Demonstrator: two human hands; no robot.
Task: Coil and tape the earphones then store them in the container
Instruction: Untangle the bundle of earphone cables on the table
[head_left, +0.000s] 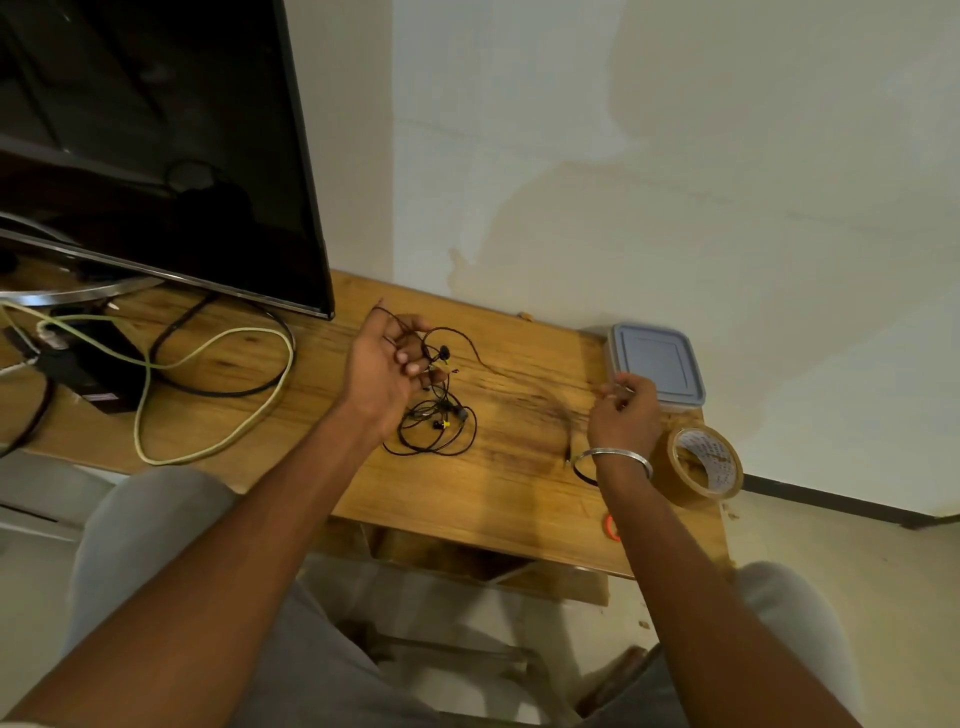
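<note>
A: Earphones (439, 358): cord stretched above the worktop (509, 467), loops hanging from left hand (384, 364), fingers curled around them; right hand (621, 415) pinches the far end. A second tangle (436, 426) lies below.

B: Judgement: keep the span taut, wind even turns on the left fingers. Tape roll (698, 465) and lidded container (657, 364) sit just beside the right hand
</note>
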